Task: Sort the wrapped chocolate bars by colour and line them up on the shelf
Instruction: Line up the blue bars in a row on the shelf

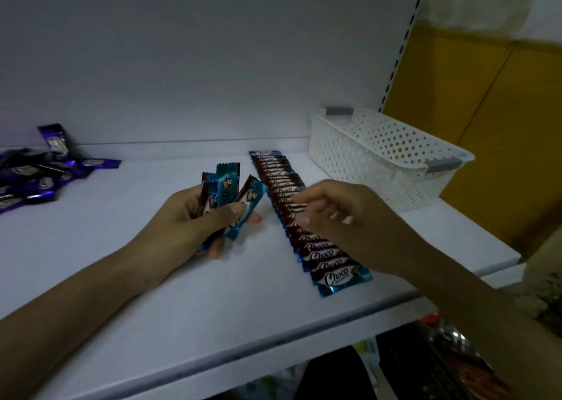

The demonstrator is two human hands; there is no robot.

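Crinkly blue foil bars (226, 186) fan in left hand's (182, 220) fingers; right hand's (337, 214) curl onto the shingled row (320, 249), hold unclear.

We see glossy, foil-like film on the blue bars (226, 183) gripped in the left hand (188, 217), crinkled at the crimped ends. The row of bars (331, 265) at the right hand (340, 217) has the same shiny wrapping, brown and blue. Far out past the left hand, the purple bars (36, 177) gleam likewise. Beyond the right hand, the white basket (380, 156) looks like perforated plastic with a dull sheen and matt grey handle inserts (339, 110). The shelf (152, 278) beneath both hands looks smooth, matt white.
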